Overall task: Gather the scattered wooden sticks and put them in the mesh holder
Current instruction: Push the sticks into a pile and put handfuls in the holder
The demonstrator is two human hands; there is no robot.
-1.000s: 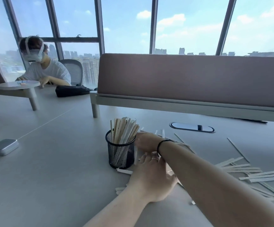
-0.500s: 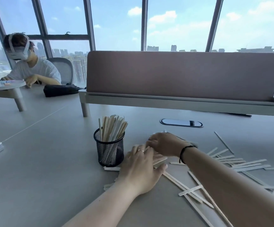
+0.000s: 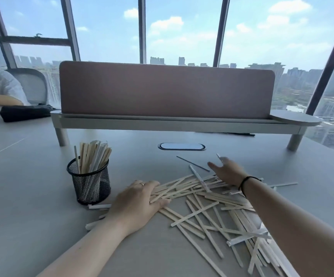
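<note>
While the wooden sticks [image 3: 208,198] lie in a loose crisscross heap on the table [image 3: 32,206], most of them sit between the two hands and spill toward the person on the right-hand side. Those nearest the left hand [image 3: 140,202] run roughly side to side, their near ends tucked under its fingers; farther right they cross at all angles. The left hand lies flat and spread, palm down, pressing on those ends without closing on any. The right hand [image 3: 227,172] rests at the far edge of the heap, fingers open and splayed, gripping nothing. A few stray sticks lie beyond it and off to its right.

Just left of the left hand stands the mesh holder [image 3: 90,180], upright, already packed with sticks on end. Being the nearer one, the left hand looks best placed to carry a bundle over; the right would likely sweep the pile leftward first.
</note>
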